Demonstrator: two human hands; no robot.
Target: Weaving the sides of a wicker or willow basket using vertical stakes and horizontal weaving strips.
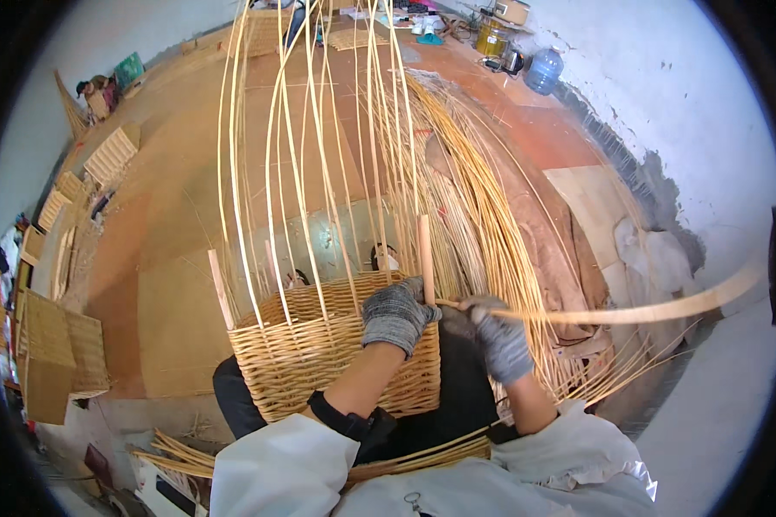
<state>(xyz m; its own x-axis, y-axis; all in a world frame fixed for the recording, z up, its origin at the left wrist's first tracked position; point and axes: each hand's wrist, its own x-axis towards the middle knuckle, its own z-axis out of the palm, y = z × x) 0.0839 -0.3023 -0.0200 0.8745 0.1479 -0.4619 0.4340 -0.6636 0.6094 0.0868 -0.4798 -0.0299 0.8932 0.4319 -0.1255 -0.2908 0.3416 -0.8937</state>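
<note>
The woven basket is supported on the lap; its rim is gripped by the left hand, a pale strip by the right hand. The basket's interior is partly hidden.

One head-worn fisheye view looks steeply down past the person's lap, facing forward. The basket is close below; the floor runs well away to its far edge, with the wall curving along its right edge.

Patchy pale wall — brownish floor.
</note>
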